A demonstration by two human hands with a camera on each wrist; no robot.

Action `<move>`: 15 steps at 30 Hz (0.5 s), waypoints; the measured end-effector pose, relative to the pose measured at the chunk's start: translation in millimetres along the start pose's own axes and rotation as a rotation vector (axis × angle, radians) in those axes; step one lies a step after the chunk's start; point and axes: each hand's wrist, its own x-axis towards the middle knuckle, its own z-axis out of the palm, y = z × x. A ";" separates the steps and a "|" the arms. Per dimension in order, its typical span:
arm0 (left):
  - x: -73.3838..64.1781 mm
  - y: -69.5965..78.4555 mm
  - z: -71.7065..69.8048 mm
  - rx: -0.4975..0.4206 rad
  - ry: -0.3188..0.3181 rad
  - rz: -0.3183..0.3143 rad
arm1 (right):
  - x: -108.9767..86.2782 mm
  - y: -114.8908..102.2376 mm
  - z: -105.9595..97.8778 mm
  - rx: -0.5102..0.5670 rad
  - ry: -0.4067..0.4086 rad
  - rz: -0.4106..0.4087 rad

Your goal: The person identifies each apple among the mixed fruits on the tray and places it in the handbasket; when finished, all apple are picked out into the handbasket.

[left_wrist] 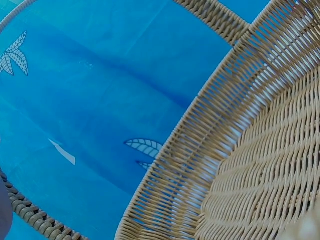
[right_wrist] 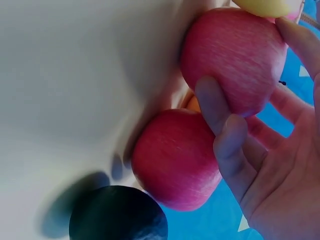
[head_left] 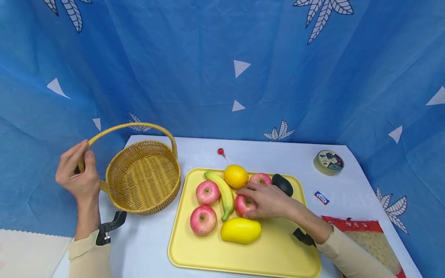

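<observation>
My left hand [head_left: 78, 168] grips the raised handle [head_left: 139, 125] of a round wicker basket [head_left: 149, 177], whose bare woven floor shows in the head view. Over the yellow tray [head_left: 187, 255], my right hand [head_left: 269, 200] has its fingers and thumb around a red apple [right_wrist: 235, 60]. Just behind that hand sits another apple [right_wrist: 175, 160], with a dark green avocado [head_left: 282, 185] beside it. A yellow mango [head_left: 241, 230] lies in front of the held apple, a banana [head_left: 224, 193] to its left and a lemon [head_left: 236, 176] behind it.
Two more apples, one at the back [head_left: 208, 193] and one in front [head_left: 203, 220], sit left of the banana. Beyond the tray lies a red lollipop [head_left: 221, 151]. On the right are a round tin [head_left: 328, 162], a small wrapped candy [head_left: 321, 197] and a red packet [head_left: 368, 235].
</observation>
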 end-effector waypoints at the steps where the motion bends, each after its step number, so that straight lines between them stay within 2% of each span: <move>1: 0.0 -0.1 -0.1 -0.001 0.001 0.001 | 0.3 -0.7 0.5 -0.001 0.005 0.001; 10: -0.9 -0.4 -1.0 0.011 -0.001 0.008 | 0.4 -4.8 1.4 0.000 0.005 0.030; 15: -0.7 -0.8 -0.2 0.001 0.002 0.010 | 0.7 -5.0 3.2 -0.014 0.010 0.021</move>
